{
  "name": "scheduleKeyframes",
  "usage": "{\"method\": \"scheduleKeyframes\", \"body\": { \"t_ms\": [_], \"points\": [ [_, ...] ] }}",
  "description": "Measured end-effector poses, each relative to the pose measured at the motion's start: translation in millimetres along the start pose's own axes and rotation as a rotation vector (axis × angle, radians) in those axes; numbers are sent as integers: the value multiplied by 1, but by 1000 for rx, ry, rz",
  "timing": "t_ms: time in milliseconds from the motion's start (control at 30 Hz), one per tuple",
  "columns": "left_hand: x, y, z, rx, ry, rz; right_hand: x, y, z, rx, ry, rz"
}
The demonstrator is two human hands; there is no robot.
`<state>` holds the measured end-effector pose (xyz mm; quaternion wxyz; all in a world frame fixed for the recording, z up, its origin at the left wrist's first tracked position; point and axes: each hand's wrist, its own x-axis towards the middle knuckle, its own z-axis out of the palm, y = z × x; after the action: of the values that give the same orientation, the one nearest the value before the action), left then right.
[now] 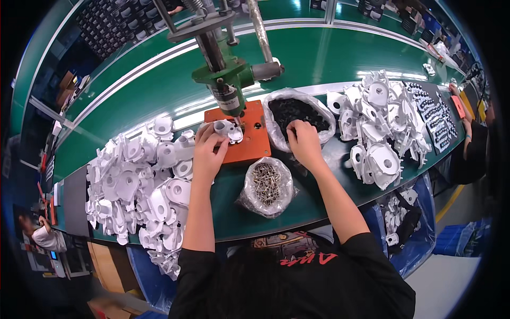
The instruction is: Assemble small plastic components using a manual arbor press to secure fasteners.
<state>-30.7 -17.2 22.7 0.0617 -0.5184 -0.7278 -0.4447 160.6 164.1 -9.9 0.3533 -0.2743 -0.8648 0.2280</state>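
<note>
My left hand (209, 148) is closed on a white plastic housing (229, 131) with a short round tube, held on the orange base plate (248, 142) of a green bench press (226, 87). The press's lower tip stands right by the part. My right hand (304, 139) reaches into a clear plastic bag (275, 97) of small black parts (291, 110); its fingertips dip among them, and whether they grip one is hidden. Nearer to me, between my forearms, stands another clear bag (247, 195) filled with small metal pins or screws (266, 183).
White plastic housings lie in a large heap (125, 181) at the left and another heap (380, 122) at the right. Rows of small dark parts (433, 117) lie beyond the right heap. A blue-lined bin (425, 212) stands below the bench edge. Other people work at both sides.
</note>
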Motion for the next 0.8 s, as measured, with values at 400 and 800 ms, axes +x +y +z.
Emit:
{"method": "scheduleKeyframes", "body": {
  "t_ms": [400, 800],
  "points": [
    [7, 4, 2, 65, -102, 37, 0, 1, 1, -4, 11, -11],
    [-1, 20, 8, 328, -160, 48, -1, 3, 1, -22, -5, 14]
  ]
}}
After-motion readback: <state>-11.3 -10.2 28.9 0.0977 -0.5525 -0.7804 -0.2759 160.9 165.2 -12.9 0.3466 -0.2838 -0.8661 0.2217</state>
